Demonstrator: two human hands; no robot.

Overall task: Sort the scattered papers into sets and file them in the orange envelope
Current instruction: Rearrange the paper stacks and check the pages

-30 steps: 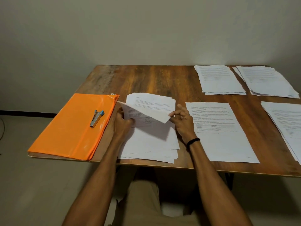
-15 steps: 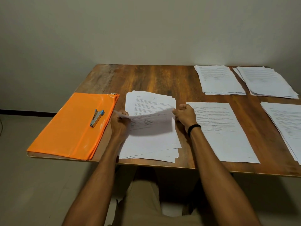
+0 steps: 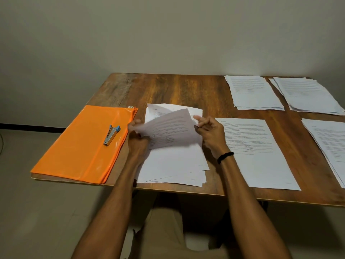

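The left grip (image 3: pixel 137 133) and right grip (image 3: pixel 211 133) each pinch one side edge of a single sheet (image 3: pixel 168 129), holding it just above the stack (image 3: pixel 173 165) at the near middle of the counter (image 3: pixel 177 88). The left fingers are blurred, so the exact hold is unclear.

Half a second ago the sheet hung low and almost flat over the stack. Now its far end is tipped up and the printed face turned toward the person. This looks like a check of the page, to judge which set it belongs to.

The sheet's top seems to point away toward the wall, leaning a little right. Its long axis runs from the person outward, and its text lines cross from one grip to the other.

The envelope (image 3: pixel 80 144) lies flat just left of the stack, long axis running away from the near edge, with a stapler (image 3: pixel 111 135) on it. Four sorted piles (image 3: pixel 252 92) lie to the right, so filing has not begun.
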